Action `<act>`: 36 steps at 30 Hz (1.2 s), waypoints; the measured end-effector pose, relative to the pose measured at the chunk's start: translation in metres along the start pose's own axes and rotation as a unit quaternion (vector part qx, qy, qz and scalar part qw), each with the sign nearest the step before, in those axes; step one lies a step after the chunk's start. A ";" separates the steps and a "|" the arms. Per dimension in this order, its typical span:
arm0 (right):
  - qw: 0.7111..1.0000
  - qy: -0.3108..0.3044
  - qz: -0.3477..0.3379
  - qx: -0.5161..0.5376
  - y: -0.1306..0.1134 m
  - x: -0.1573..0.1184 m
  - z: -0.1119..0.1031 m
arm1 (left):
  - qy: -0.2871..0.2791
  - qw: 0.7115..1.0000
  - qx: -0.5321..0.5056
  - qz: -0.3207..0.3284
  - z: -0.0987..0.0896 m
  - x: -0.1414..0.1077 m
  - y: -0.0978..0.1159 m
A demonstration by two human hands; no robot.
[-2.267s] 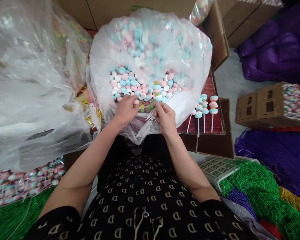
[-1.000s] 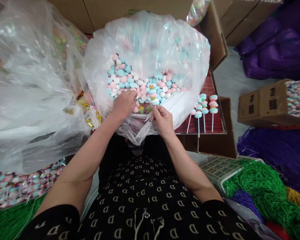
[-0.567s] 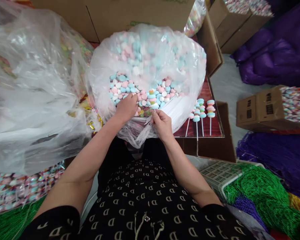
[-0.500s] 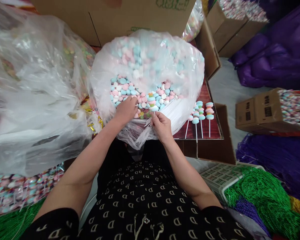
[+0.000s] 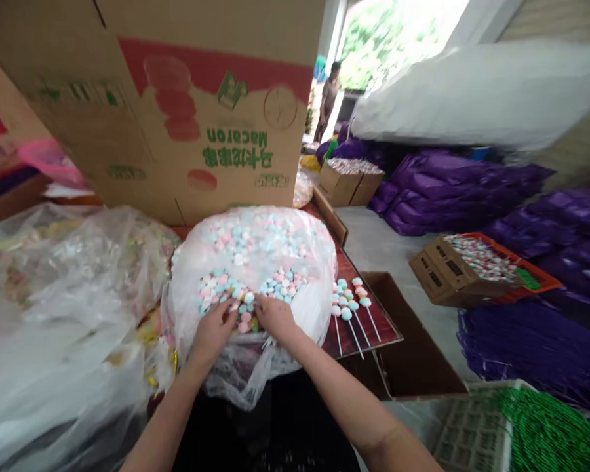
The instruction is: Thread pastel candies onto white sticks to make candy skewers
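Carton beyond candy bag (macarons, probably)

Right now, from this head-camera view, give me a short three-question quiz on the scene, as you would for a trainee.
1. True or false: the candy sticks lie on a dark red board to the right of the clear plastic bag.
2. Multiple choice: which word is printed in green on the cardboard box beyond the bag? A) Macaron B) Cookie C) Biscuit
3. Short answer: which is nearer the candy sticks, the left hand or the right hand?

Key: 1 true; 2 A; 3 the right hand.
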State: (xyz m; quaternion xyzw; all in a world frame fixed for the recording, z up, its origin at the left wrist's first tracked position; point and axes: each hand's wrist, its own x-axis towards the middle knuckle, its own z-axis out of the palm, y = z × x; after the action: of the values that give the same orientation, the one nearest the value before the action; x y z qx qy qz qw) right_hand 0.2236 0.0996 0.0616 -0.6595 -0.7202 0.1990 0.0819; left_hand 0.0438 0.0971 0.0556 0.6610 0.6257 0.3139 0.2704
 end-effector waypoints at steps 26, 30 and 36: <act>0.917 0.220 -0.044 0.330 -0.009 -0.033 0.032 | 0.008 0.893 -0.435 -0.115 0.022 -0.037 0.025; 0.897 0.201 -0.062 0.388 -0.007 -0.036 0.024 | -0.008 0.856 -0.494 -0.152 0.019 -0.040 0.031; 0.838 0.101 -0.034 0.535 -0.008 -0.041 0.013 | -0.036 0.790 -0.588 -0.170 0.018 -0.047 0.037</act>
State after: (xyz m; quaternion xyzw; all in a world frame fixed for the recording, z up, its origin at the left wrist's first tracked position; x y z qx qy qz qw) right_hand 0.2156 0.0569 0.0586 -0.5046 -0.5115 0.4826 0.5009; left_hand 0.0808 0.0483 0.0683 0.2677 0.4126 0.5463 0.6780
